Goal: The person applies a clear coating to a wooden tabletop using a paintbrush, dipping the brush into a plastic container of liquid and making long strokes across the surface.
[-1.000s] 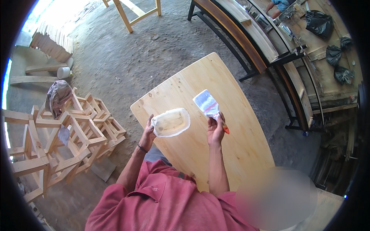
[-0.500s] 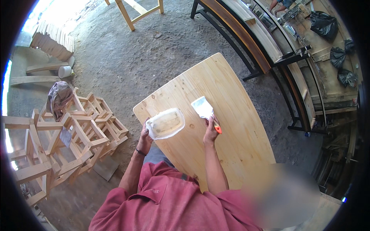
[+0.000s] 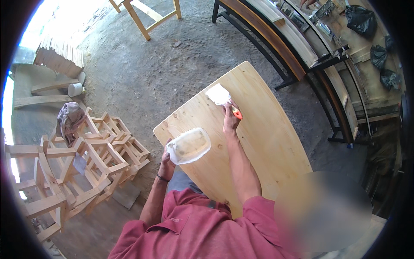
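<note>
My left hand (image 3: pixel 167 163) grips a shallow, see-through plastic tub (image 3: pixel 189 145) by its near left end, over the left edge of a pale wooden tabletop (image 3: pixel 267 138). A little liquid seems to lie in the tub, though I cannot tell for sure. In my right hand (image 3: pixel 230 118) is a wide paintbrush (image 3: pixel 219 94) with white bristles and an orange-tipped handle. Its bristles are over the far left part of the wood; whether they touch the surface I cannot tell.
Stacked wooden stool frames (image 3: pixel 95 159) stand at the left, with a cloth (image 3: pixel 70 118) draped on top. A white bucket (image 3: pixel 75 90) and boards lie beyond. Long dark-legged benches (image 3: pixel 276 47) run along the right. Black plastic bags (image 3: pixel 361 20) are at the far right.
My right hand has moved the brush away from me, toward the tabletop's far left edge. The tub stays in my left hand, and the whole view has shifted slightly.
</note>
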Available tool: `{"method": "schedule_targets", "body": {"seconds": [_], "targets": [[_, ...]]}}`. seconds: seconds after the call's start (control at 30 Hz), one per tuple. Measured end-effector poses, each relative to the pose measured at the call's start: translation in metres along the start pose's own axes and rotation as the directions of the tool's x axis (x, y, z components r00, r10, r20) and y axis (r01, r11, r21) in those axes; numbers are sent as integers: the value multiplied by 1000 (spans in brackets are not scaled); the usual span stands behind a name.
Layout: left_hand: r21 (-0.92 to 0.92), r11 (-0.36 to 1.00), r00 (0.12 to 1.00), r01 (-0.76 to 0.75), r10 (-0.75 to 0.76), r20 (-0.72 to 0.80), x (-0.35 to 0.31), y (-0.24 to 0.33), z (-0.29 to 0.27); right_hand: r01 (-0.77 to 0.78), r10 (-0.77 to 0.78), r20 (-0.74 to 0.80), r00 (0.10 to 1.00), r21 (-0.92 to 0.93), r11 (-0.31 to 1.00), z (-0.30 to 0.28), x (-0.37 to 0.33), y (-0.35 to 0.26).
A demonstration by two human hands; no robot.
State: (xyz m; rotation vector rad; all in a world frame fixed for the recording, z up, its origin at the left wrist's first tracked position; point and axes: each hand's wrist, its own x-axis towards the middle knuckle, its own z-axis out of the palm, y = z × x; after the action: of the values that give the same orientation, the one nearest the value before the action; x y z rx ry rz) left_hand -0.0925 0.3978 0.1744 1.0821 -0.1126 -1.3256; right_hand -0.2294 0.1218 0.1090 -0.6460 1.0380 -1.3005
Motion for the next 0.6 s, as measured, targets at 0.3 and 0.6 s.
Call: {"method": "schedule_targets", "body": {"seconds": [0.3,0.6], "targets": [[-26,999,1000,-30,30,3,-5,4,-3,-28,28,0,1000,-70,997,3,11,7],[21,998,998,-63,63,23,-6,-5,2,21,-25,-59,998,-70,997,-84,-33,-30]]}}
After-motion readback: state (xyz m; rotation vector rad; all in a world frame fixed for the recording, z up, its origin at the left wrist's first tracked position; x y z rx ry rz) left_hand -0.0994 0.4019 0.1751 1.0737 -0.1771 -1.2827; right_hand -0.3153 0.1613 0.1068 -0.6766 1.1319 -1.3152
